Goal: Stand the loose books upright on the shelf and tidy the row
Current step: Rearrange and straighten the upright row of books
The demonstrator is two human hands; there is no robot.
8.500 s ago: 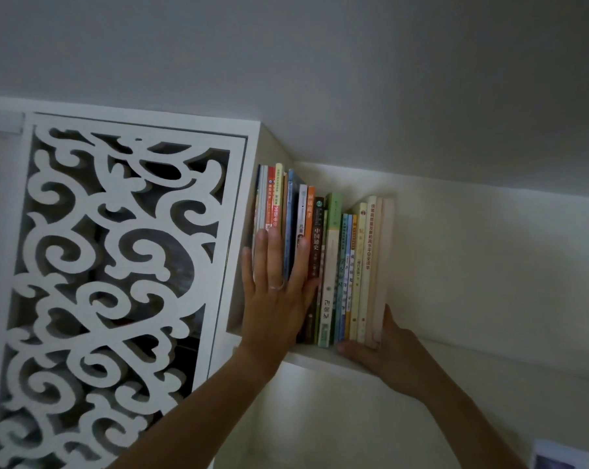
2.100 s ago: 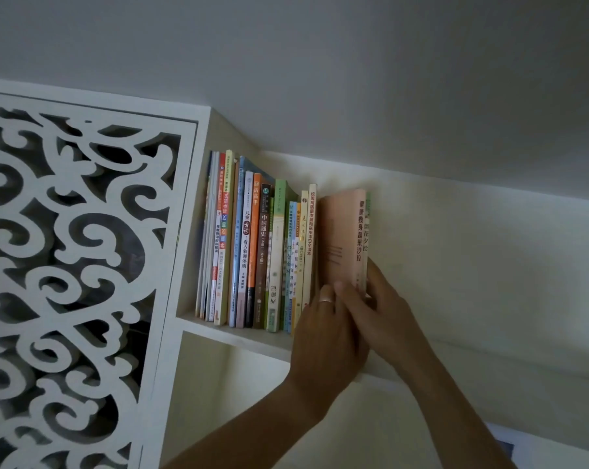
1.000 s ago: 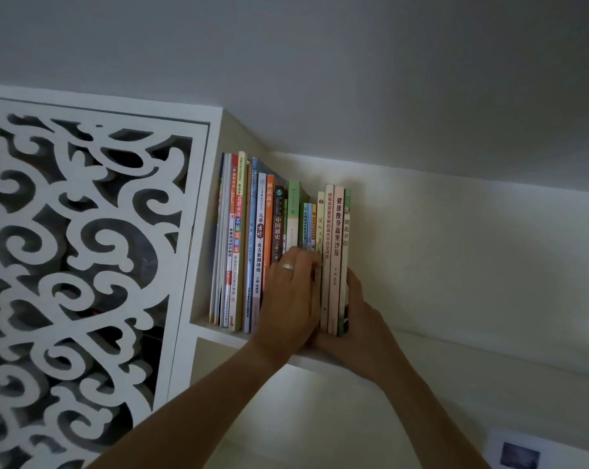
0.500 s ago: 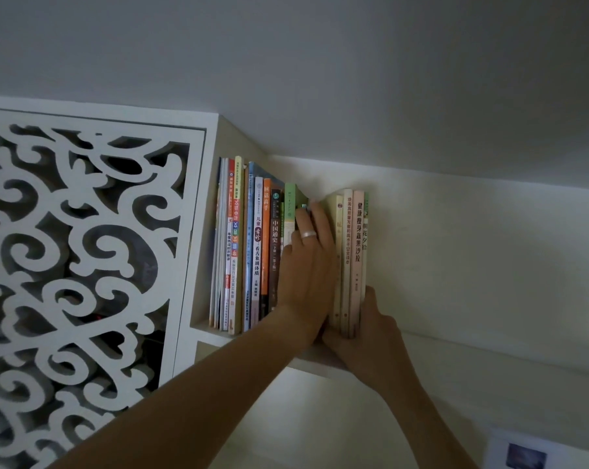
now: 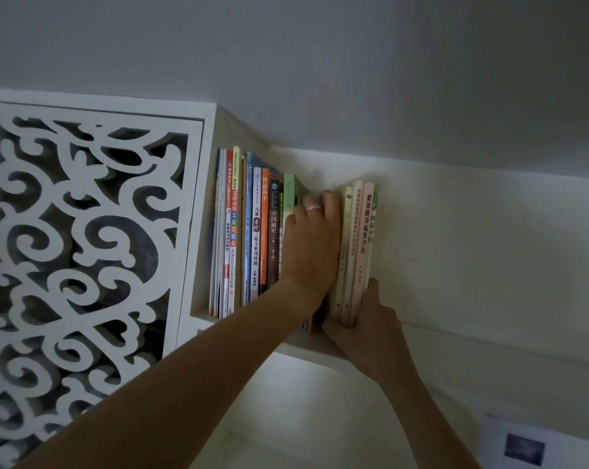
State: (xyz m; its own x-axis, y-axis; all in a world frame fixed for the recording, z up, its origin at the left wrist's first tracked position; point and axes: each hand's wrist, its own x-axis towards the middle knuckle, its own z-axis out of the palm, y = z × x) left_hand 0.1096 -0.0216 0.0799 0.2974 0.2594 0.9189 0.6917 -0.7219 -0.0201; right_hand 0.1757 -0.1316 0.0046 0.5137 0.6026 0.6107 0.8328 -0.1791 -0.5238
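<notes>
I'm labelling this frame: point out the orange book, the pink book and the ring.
orange book (image 5: pixel 265 211), head view, spine
pink book (image 5: pixel 364 245), head view, spine
ring (image 5: pixel 312 208), head view, band on a left-hand finger

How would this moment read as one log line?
left hand: in the row, parting books | right hand: grips end books | shelf: row upright

Middle books (image 5: pixel 288 198) behind left hand (image 5: pixel 311 245); paper (image 5: pixel 523 448) edge-cropped.

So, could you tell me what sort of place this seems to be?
Probably a room in a home: a white wall shelf set just under the ceiling holds a row of books, beside a white carved lattice panel. The left hand and right hand are tidying them.
</notes>
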